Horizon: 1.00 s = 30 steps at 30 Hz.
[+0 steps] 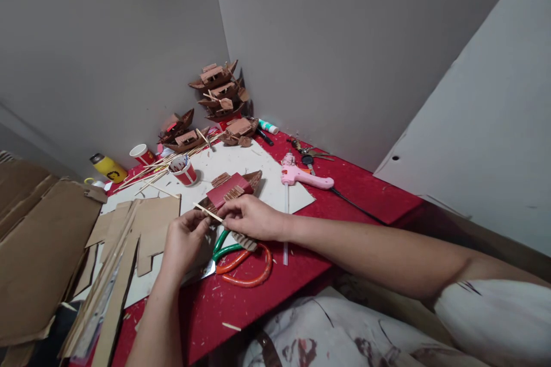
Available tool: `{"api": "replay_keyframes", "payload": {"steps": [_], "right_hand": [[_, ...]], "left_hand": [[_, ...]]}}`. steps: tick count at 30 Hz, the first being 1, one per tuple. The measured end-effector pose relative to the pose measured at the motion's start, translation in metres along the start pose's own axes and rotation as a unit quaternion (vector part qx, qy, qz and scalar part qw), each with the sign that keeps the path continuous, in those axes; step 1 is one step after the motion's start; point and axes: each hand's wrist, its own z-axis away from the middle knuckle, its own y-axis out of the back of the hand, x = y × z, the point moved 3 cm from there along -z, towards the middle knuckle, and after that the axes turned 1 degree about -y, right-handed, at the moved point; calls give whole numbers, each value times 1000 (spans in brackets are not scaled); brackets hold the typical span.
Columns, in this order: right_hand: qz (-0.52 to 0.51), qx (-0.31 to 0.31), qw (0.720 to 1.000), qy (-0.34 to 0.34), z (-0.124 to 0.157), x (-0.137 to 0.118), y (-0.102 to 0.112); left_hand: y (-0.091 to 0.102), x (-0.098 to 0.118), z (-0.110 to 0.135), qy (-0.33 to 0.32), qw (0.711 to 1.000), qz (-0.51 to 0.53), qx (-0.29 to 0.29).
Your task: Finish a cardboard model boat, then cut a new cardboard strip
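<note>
Pale wooden stick (214, 217), in the head view: fingers of the left hand (187, 235) and right hand (247, 217) pinch it, near a model boat (232, 188) and scissors (218, 269). Uneven pressure could snap it; a loose pinch could drop it.

White sleeve (491, 318) with dark strokes, brown-patterned white clothing (316, 330), bare forearms (344, 239)

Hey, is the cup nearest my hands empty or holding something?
Holding something: in the cup, several thin things show at its mouth, too small to identify.
</note>
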Motion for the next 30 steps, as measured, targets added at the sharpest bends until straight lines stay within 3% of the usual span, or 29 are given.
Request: {"api": "replay_keyframes", "payload": {"steps": [4, 8, 14, 22, 27, 30], "right_hand": [[-37, -11, 999, -24, 0, 3, -2], [-27, 6, 1000, -4, 0, 1, 0], [56, 49, 995, 67, 5, -6, 6], [193, 53, 967, 155, 10, -7, 8], [250, 51, 951, 174, 12, -8, 10], [260, 51, 949, 172, 12, -7, 10]], "left_hand": [[-1, 0, 0, -2, 1000, -18, 5], [0, -1, 1, 3, 1000, -10, 8], [1, -2, 0, 3, 1000, 19, 7], [14, 6, 5, 44, 998, 54, -3], [20, 5, 5, 46, 985, 160, -47], [20, -1, 2, 66, 979, 191, -31]]}}
